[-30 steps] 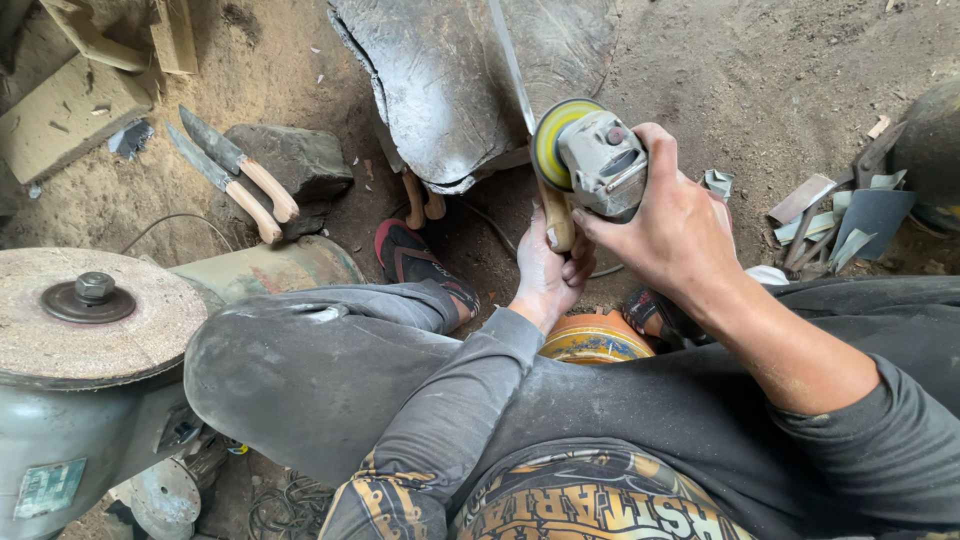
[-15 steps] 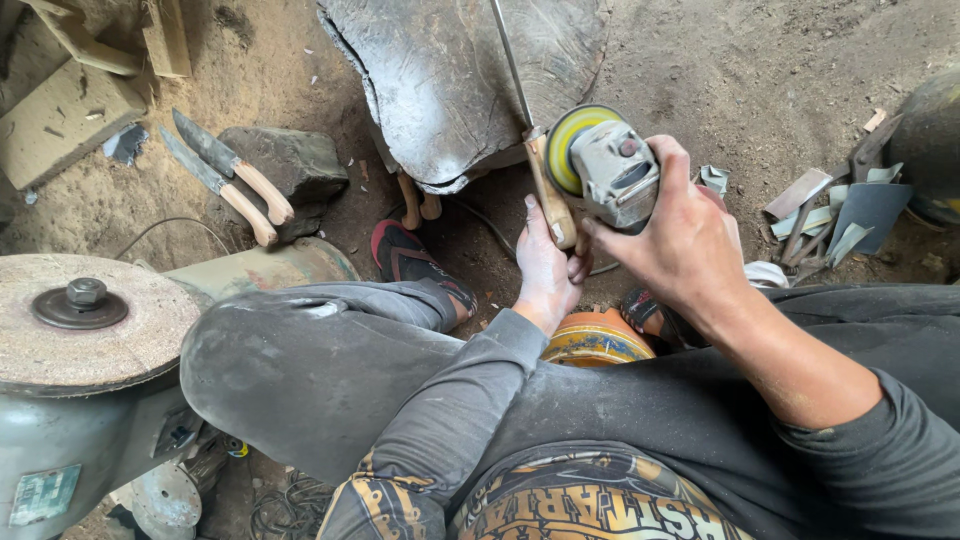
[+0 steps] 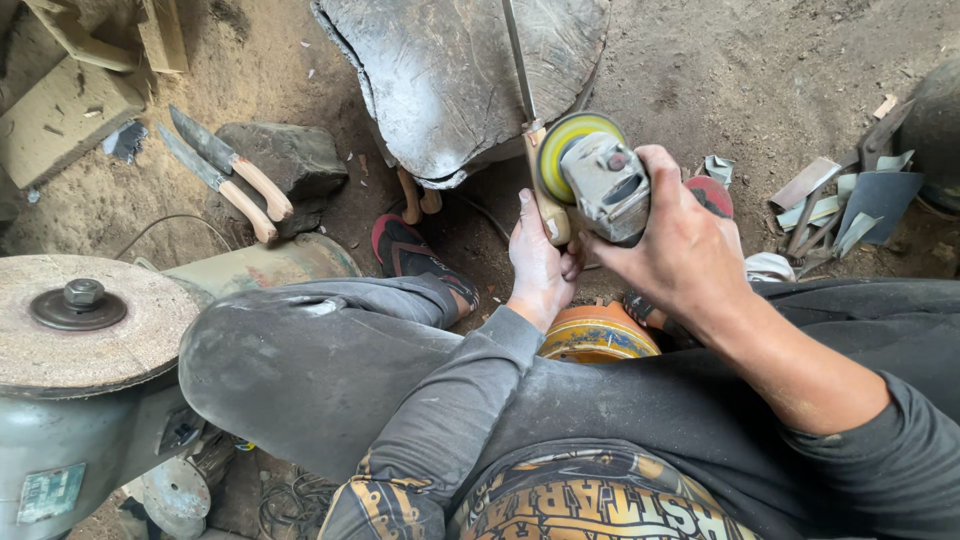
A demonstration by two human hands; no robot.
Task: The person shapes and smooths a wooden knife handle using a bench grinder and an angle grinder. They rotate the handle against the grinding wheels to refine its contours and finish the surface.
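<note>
My right hand (image 3: 690, 245) grips a grey angle grinder (image 3: 605, 185) with a yellow-green disc (image 3: 562, 150). The disc sits against the wooden handle of a knife (image 3: 545, 200). My left hand (image 3: 538, 265) holds that wooden handle from below. The knife's thin blade (image 3: 517, 60) points away from me and lies across a large wooden stump (image 3: 450, 80). Both hands are close together above my knees.
Two finished knives with wooden handles (image 3: 235, 180) lean on a dark stone (image 3: 290, 155) at the left. A bench grinder with a round abrasive wheel (image 3: 85, 320) stands at the lower left. Metal scraps (image 3: 840, 205) lie at the right. An orange-yellow can (image 3: 595, 335) sits between my legs.
The view has shifted slightly. My hands with the grinder and knife handle stay together, with the disc held at the handle throughout.
</note>
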